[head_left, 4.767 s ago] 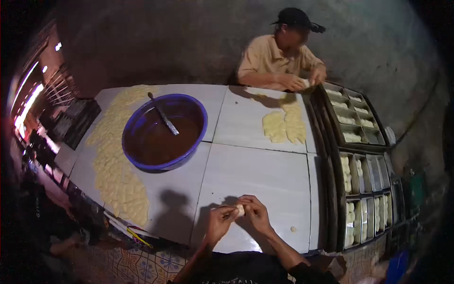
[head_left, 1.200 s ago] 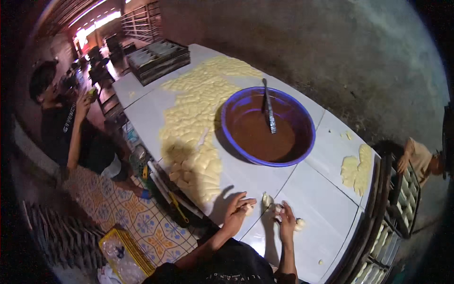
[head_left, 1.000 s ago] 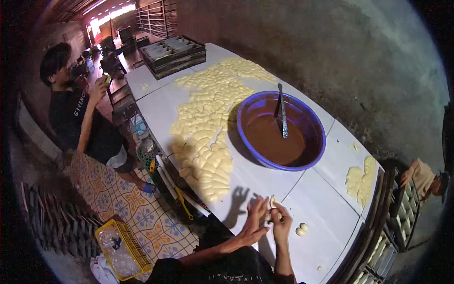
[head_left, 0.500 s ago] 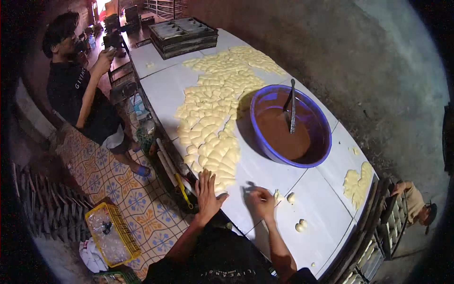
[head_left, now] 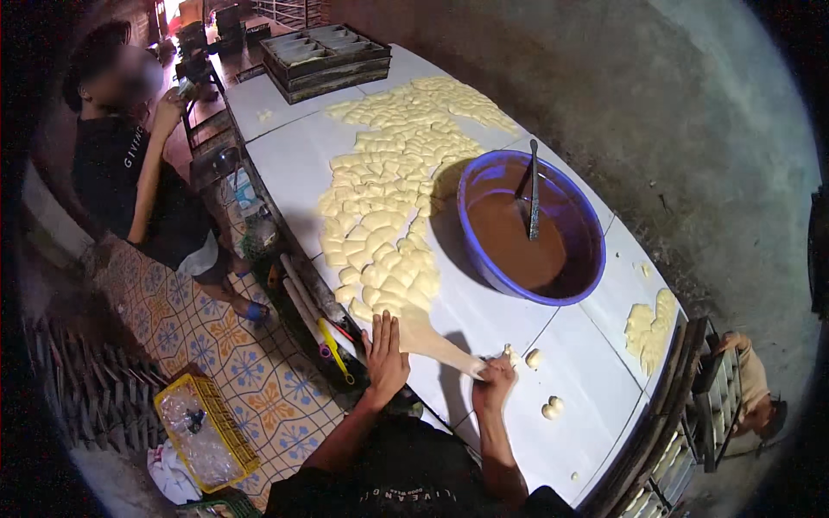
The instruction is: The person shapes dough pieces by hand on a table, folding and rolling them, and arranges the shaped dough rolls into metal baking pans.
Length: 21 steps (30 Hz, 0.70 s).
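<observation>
1. The left hand (head_left: 386,363) lay flat, fingers extended and gripping nothing, at the wide end of the dough strip (head_left: 442,347); firm pressure there seemed best for steadying the dough mass (head_left: 380,250) just beyond.
2. The right hand (head_left: 493,382) was curled around the narrow end; an even, low pull between the hands seemed safest against tearing.

– Grips one end of a stretched dough strip (head_left: 440,347) in the right hand (head_left: 494,382)! And with the left hand (head_left: 387,361)?
– Spreads fingers flat at the near end of the dough sheet (head_left: 393,268). See the purple basin (head_left: 493,274) alongside, brown liquid (head_left: 518,246) inside!
</observation>
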Available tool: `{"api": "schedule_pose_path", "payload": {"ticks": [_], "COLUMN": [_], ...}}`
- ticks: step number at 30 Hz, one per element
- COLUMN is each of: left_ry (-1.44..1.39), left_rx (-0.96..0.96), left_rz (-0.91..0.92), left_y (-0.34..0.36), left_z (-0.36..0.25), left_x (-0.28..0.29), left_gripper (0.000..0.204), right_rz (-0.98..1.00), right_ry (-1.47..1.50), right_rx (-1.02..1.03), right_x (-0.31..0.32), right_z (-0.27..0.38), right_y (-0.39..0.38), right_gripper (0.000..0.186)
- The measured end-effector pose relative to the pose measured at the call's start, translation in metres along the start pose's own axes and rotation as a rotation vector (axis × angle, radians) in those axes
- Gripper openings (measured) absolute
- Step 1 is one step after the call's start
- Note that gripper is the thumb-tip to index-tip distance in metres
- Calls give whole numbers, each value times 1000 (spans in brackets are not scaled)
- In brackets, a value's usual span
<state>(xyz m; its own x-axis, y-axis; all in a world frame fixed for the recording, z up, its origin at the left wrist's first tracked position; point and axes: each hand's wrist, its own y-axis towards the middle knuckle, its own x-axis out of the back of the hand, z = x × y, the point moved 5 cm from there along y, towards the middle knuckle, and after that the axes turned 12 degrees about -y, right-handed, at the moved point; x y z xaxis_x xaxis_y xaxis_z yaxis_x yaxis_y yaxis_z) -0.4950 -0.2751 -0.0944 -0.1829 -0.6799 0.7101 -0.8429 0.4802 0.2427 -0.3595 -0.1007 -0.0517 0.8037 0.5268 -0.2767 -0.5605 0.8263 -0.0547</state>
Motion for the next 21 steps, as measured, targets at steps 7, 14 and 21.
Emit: {"api": "schedule_pose_path", "payload": {"ticks": [7,14,21], "left_ry": [-53,-351,-504], "left_rx": [5,-114,61], "left_rz": [-6,45,-196], "left_y": [3,-3,-15], "left_z": [3,2,61], "left_x": [-1,24,67], "left_gripper": [81,84,61], "right_rz": [488,265,62], "right_ry": [759,-1150,-1218], "right_rx": [93,-9,-80], "right_x": [82,105,62], "right_z": [124,28,63], "right_y": [-24,-32,-34], "right_gripper": [15,39,19]}}
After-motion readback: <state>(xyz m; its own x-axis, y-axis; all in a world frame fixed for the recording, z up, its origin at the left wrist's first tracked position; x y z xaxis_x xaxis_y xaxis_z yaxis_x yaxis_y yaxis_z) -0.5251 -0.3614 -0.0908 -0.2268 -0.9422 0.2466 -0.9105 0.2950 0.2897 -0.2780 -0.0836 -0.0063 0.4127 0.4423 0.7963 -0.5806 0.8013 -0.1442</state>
